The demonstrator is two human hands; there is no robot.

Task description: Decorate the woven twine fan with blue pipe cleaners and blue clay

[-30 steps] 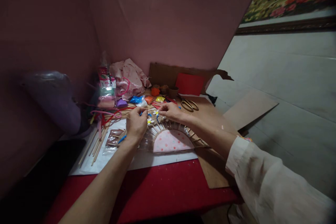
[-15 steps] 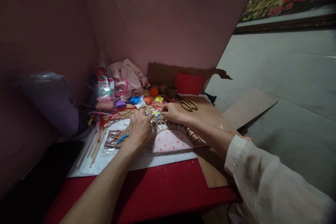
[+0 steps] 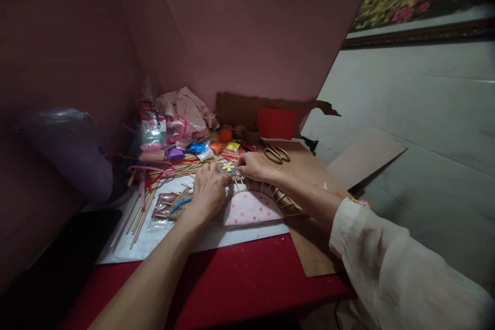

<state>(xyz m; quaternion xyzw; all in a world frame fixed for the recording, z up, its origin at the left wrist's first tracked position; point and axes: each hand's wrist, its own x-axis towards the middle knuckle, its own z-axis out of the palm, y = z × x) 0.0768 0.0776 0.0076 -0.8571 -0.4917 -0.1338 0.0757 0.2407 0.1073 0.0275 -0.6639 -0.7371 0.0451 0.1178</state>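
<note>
A half-round craft frame of thin sticks wound with twine lies before me, its centre a pink dotted fabric panel. On its upper rim sits a small white flower with a yellow middle. My left hand rests over the frame's left part, fingers curled down beside the flower; what they grip is hidden. To the flower's right, my right hand is closed in a pinch at the end of a short blue strip. Another blue strip runs along the twine-wound left side.
Gold-handled scissors lie on brown cardboard at right. Bags of coloured clay, a bundle of sticks and crumpled pink cloth are behind. Loose sticks lie left on a white sheet over the red tablecloth.
The short blue strip beneath the flower has swung from nearly upright to slanting toward my right fingertips. My left hand has shifted slightly, its fingers nearer the right hand.
</note>
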